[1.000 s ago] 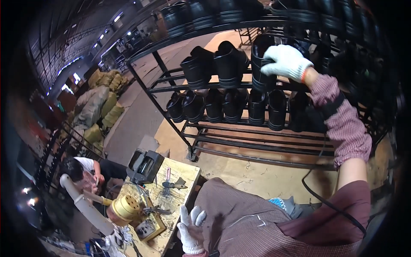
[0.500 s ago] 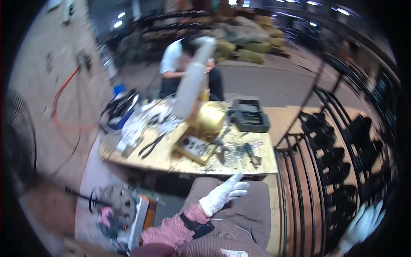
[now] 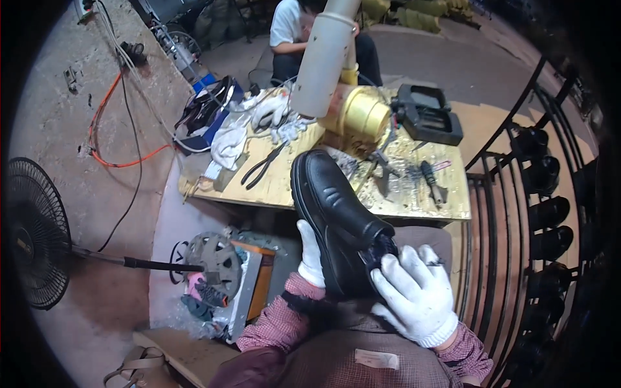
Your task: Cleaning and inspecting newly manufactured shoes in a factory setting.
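A black slip-on shoe is held over my lap, its toe pointing to the far left and its opening toward me. My left hand, in a white glove, supports it along the sole's left side. That thumb shows, while the other fingers are hidden behind the shoe. My right hand, gloved too, grips the heel end, with fingers bent at the opening. Beyond the toe stands a workbench bearing a yellow cylindrical machine part beneath a pale duct.
On the bench lie black-handled pliers, white gloves, a dark-handled tool and a black tray. At right, a metal rack holds black shoes. A fan stands left. Another person sits beyond the bench.
My right hand has come from the rack at the right to my lap, and the black shoe is now in both hands. The left hand, open before, now holds it. The view has shifted.
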Demonstrator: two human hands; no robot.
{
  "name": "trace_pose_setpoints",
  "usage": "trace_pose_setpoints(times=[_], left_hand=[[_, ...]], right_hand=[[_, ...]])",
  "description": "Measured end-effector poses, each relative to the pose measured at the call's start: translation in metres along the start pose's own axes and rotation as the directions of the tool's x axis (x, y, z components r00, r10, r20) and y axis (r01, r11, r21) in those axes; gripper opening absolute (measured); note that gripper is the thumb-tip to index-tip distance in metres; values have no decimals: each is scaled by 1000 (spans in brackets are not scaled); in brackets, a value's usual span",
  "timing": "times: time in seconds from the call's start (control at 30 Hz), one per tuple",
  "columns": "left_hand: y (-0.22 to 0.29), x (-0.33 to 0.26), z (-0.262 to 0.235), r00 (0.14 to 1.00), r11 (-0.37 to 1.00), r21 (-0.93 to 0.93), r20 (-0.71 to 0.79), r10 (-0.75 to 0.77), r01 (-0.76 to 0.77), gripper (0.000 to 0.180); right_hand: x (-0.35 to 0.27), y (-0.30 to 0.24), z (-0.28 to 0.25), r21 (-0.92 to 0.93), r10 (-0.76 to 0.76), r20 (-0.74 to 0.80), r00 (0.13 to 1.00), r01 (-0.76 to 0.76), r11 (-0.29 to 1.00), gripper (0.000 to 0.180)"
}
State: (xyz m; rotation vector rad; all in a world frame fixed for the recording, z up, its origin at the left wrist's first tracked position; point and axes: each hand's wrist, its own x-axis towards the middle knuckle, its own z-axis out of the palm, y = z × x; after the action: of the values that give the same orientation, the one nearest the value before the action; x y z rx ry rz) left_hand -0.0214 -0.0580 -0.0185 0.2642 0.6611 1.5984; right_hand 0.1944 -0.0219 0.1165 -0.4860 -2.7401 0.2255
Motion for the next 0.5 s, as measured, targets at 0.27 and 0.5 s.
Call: trace_pose_setpoints(times=[0.27, 0.5], left_hand=[[51, 62, -61, 965, 964, 129, -89, 245, -233, 105], [71, 116, -84, 962, 966, 67, -99, 256, -250, 104]], right_hand=[[-55, 20, 15, -142, 343, -98, 934, -355, 924, 47], [-94, 30, 30, -131, 539, -20, 842, -536, 834, 47]])
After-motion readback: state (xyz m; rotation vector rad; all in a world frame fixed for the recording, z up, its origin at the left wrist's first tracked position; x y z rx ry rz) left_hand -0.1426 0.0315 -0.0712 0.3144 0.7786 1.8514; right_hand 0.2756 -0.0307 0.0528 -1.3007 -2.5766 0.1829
